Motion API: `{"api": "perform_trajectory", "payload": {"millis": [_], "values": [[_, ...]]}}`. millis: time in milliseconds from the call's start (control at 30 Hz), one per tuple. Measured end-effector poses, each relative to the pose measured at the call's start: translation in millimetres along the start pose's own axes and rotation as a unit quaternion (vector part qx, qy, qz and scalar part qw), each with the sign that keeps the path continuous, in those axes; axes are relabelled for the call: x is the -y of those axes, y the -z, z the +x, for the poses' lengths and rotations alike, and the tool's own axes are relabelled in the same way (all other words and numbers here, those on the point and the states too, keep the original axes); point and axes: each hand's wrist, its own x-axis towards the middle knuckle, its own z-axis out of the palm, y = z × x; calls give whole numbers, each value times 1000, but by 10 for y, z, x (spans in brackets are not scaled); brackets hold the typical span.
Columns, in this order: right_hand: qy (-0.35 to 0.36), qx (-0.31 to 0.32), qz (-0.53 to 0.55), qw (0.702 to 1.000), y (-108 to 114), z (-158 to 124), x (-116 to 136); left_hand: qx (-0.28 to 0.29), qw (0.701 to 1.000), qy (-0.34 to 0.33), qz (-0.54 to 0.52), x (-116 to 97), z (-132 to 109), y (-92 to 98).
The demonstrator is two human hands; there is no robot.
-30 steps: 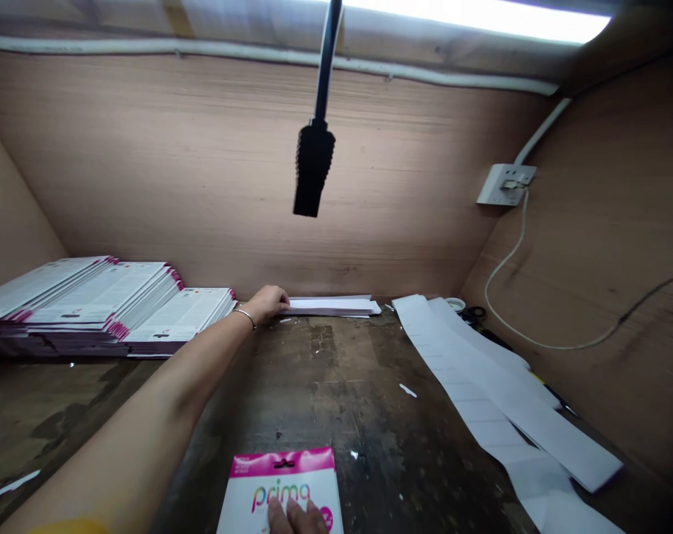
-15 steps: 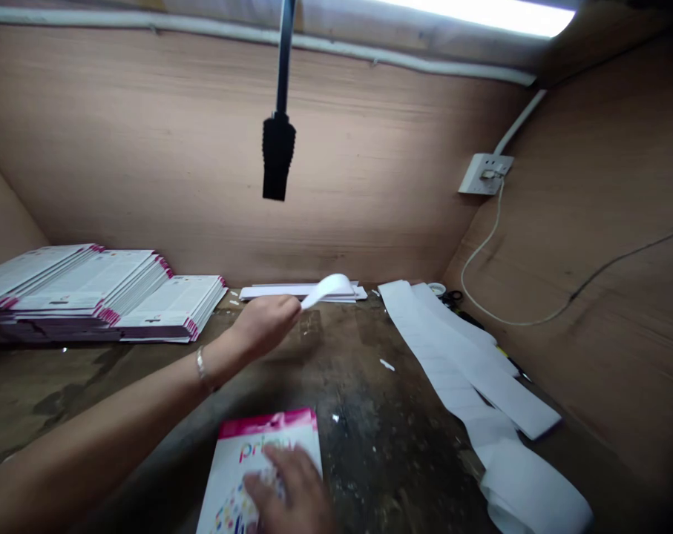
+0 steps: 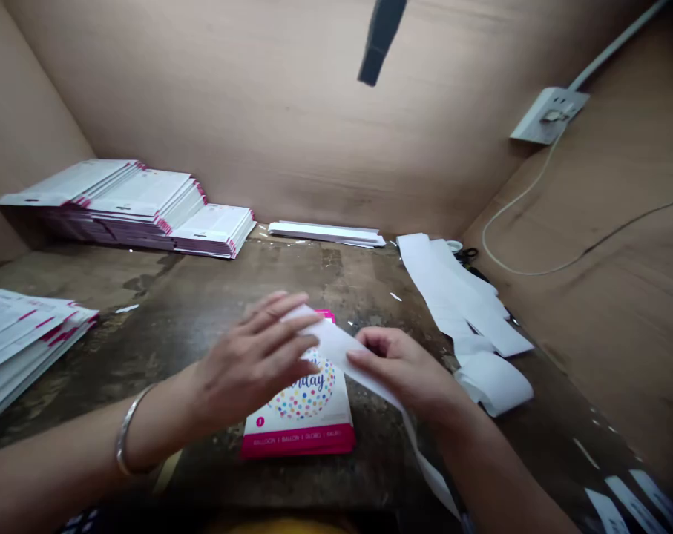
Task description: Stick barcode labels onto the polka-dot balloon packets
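A white and pink printed packet (image 3: 306, 415) lies flat on the dark worktop in front of me. My left hand (image 3: 255, 360) hovers over its upper part with fingers stretched out, touching a white paper strip (image 3: 341, 348). My right hand (image 3: 406, 367) pinches that same strip from the right; the strip trails down past my right wrist toward the lower edge. A silver bangle (image 3: 125, 437) circles my left wrist.
Stacks of similar packets (image 3: 141, 208) sit at the back left and another stack (image 3: 18, 341) at the left edge. Thin white strips (image 3: 328, 233) lie by the back wall. Long label backing paper (image 3: 464, 304) runs along the right. A socket (image 3: 547, 115) with cable is on the wall.
My left hand came back from the strips at the back wall carrying a white strip to the packet. My right hand left the packet and took the strip. The view tilted down.
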Motion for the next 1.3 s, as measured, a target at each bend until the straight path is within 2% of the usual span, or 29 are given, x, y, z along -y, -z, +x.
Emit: {"api": "perform_trajectory", "payload": {"millis": [33, 67, 100, 133, 200, 233, 267, 300, 333, 367, 433, 467, 500, 567, 633, 700, 767, 867, 933, 1100, 1300], "values": [[-12, -1, 7, 1000, 28, -45, 13, -18, 994, 103, -37, -21, -60, 11], [-21, 6, 6, 1000, 62, -82, 28, -30, 972, 213, -97, -40, -112, 15], [-29, 21, -1, 999, 97, -108, 43, -26, 931, 313, -185, -56, -154, 12], [-34, 39, -10, 999, 130, -123, 56, -2, 873, 391, -291, -71, -185, 5], [-37, 79, -34, 996, 188, -127, 76, 61, 734, 475, -481, -106, -220, -14], [-37, 97, -57, 993, 210, -120, 84, 80, 678, 497, -536, -127, -226, -24], [-33, 104, -98, 989, 225, -108, 93, 84, 642, 514, -562, -152, -229, -32], [-21, 88, -161, 983, 230, -96, 106, 76, 628, 528, -566, -178, -228, -40], [5, 48, -242, 969, 221, -84, 124, 61, 628, 540, -557, -205, -226, -46], [43, -9, -329, 943, 193, -74, 150, 49, 633, 548, -545, -230, -221, -51], [130, -108, -463, 870, 70, -60, 221, 35, 649, 557, -517, -272, -209, -61], [163, -131, -497, 842, -22, -55, 261, 32, 660, 556, -505, -286, -202, -66], [183, -131, -513, 828, -126, -47, 297, 32, 672, 551, -494, -296, -198, -71], [184, -102, -499, 841, -318, -17, 330, 36, 703, 527, -477, -297, -211, -83], [152, -81, -439, 882, -415, 35, 279, 22, 751, 496, -434, -270, -274, -100], [100, -97, -367, 920, -379, 88, 151, -15, 810, 475, -344, -223, -398, -132], [47, -134, -300, 943, -265, 113, -9, -26, 845, 473, -249, -183, -562, -189], [26, -133, -230, 964, -178, 89, -206, 33, 851, 489, -191, -196, -776, -315], [38, -115, -239, 964, -254, 59, -278, 71, 855, 480, -185, -259, -840, -403], [45, -113, -330, 936, -565, 41, -317, 120, 859, 468, -168, -425, -768, -543], [7, -108, -379, 919, -589, 62, -313, 139, 850, 483, -156, -444, -718, -565]]}}
